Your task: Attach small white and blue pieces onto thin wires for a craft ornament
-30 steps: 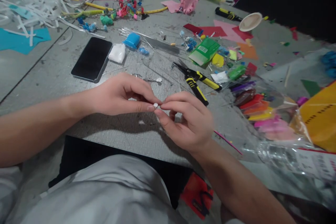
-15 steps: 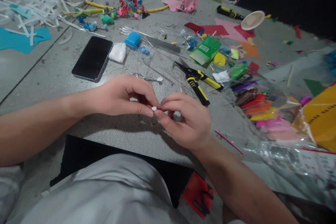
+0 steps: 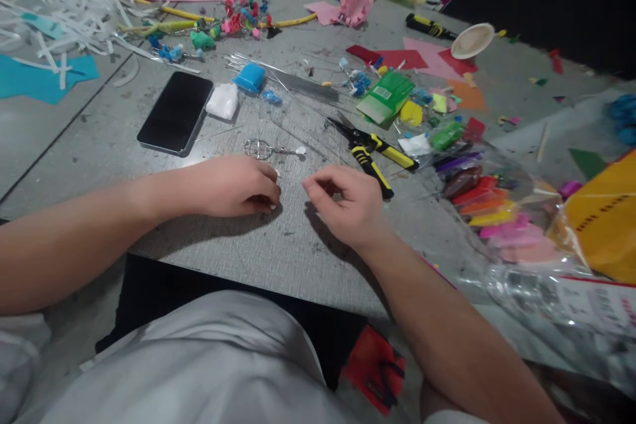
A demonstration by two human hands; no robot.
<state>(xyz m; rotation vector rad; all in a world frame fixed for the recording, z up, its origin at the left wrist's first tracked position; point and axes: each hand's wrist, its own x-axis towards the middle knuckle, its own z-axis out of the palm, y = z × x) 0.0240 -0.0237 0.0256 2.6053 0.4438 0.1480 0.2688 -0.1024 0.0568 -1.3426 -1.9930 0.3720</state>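
Observation:
My left hand (image 3: 233,185) rests knuckles-up on the grey board (image 3: 278,252), its fingers curled under; a tiny white speck shows at its fingertips, and whether they hold it is hidden. My right hand (image 3: 342,207) sits a little to the right, apart from the left, with thumb and forefinger pinched together and the other fingers bent; I cannot make out what is in the pinch. Just beyond both hands lies a small wire loop with a white bead (image 3: 271,148). Yellow-and-black pliers (image 3: 372,151) lie close to my right hand's far side.
A black phone (image 3: 173,111), a white clay lump (image 3: 222,101) and a blue clay lump (image 3: 250,77) lie behind the left hand. A green packet (image 3: 386,96), a clear bag of coloured sticks (image 3: 491,205), a paper cup (image 3: 473,40) and paper scraps crowd the right and back.
Both hands have dropped to the board and drawn apart. The small white piece they pinched together between their fingertips is no longer in plain sight.

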